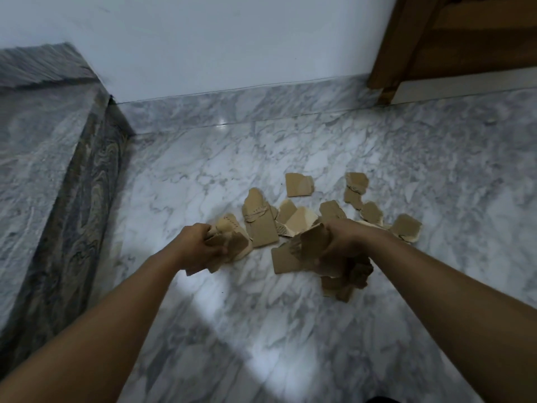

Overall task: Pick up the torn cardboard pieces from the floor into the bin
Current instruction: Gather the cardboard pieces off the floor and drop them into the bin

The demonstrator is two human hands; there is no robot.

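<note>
Marble floor (261, 330) runs to a white wall (218, 39), with a raised stone step (35, 141) at left and a wooden door frame (406, 39) at far right. Mid-floor lie scattered torn cardboard pieces (299, 184). Gathering is in hand: the left hand (200, 245) and right hand (340, 239), held apart, each clutch a wad of scraps. No bin is in view; finding it and carrying these loads over looks next, minding the step.
</note>
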